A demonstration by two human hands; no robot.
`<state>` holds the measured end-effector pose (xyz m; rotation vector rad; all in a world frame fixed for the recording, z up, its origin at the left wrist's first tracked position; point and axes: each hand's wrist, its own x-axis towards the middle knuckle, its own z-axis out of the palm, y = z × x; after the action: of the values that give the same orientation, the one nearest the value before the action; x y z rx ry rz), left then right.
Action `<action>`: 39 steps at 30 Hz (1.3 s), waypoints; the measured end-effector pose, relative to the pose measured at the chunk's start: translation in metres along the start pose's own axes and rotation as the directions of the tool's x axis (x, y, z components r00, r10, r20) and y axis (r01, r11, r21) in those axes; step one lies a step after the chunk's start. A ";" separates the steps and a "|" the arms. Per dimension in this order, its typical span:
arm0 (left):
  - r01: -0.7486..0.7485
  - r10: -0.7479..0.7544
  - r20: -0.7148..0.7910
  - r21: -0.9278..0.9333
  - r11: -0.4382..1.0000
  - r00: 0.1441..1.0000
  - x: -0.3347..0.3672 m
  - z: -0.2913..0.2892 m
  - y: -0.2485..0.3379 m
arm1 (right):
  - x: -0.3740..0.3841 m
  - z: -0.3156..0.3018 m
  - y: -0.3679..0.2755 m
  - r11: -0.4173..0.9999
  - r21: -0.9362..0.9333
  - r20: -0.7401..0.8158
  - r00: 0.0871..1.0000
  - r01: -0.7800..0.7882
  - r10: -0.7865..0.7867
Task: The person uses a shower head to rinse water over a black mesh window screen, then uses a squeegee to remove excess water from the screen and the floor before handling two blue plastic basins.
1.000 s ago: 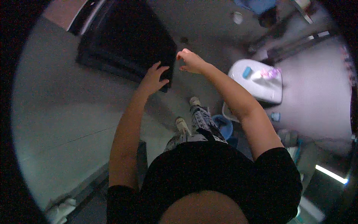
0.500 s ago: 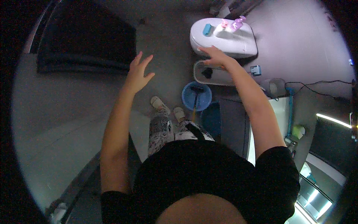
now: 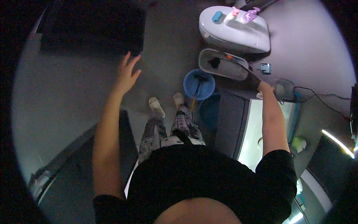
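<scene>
The room is dim on my feed: a matte grey floor [image 3: 164,63] stretches ahead of the left hand [image 3: 127,79], and a pale lilac-grey wall [image 3: 309,44] rises ahead and to the right of the right hand [image 3: 266,88]. The large black block-like unit [image 3: 93,26] lies just ahead of the left hand, whose fingers are spread apart around nothing; I can't tell whether a fingertip touches its near edge. A glossy white, oval-ended unit [image 3: 231,36] sits ahead and left of the right hand, its flat top apparently used as a shelf. A shiny white counter [image 3: 250,149] runs beside and behind that hand. Nearer it, a translucent grey oblong tub [image 3: 201,61] and, farther left, a light blue round basin [image 3: 186,86] stand on the floor, probably grouped to save space. A thin dark rod with an orange tip [image 3: 246,70] slants from over the tub toward the right hand, presumably angled to put an end within reach; those fingers are mostly hidden, so I can't tell if they grip it. Beyond the tub stand 2 pump bottles, 1 white with a pink top [image 3: 231,18] and 1 purple [image 3: 250,15], beside a small teal block [image 3: 217,16].
</scene>
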<state>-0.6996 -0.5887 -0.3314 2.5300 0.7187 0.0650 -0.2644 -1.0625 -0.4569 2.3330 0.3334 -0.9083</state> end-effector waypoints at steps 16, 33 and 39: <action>0.089 -0.091 0.024 0.071 0.994 0.996 -0.035 0.015 -0.022 | 0.031 0.028 0.023 0.985 -0.161 -0.177 0.984 -0.055 0.026; 0.355 -0.351 -0.068 0.063 0.933 0.934 -0.106 -0.078 -0.041 | -0.081 -0.137 -0.063 0.902 -0.118 -0.219 0.875 0.416 -0.432; 0.520 -0.547 -0.126 -0.195 0.832 0.828 -0.235 -0.112 -0.100 | -0.133 -0.171 -0.175 0.637 -0.401 -0.113 0.655 0.658 -0.747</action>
<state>-0.9694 -0.5827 -0.2609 2.1054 1.4174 0.1457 -0.3468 -0.8211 -0.3460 1.9849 1.5022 -0.7721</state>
